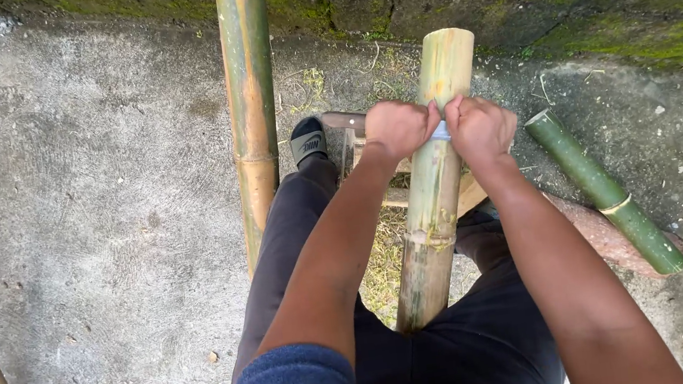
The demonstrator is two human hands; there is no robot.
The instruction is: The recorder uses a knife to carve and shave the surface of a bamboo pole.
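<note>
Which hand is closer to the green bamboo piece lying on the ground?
The right hand, probably. The green bamboo piece lies on its side of the bamboo pole; the left hand would have to cross over.

The bamboo pole (434, 207) is matt, yellow-green and scuffed, browner toward six o'clock. At three o'clock a shorter bamboo piece (602, 190) looks smooth, glossier green. The concrete floor (91, 205) is rough, grey; the wall (596, 4) mossy.
</note>
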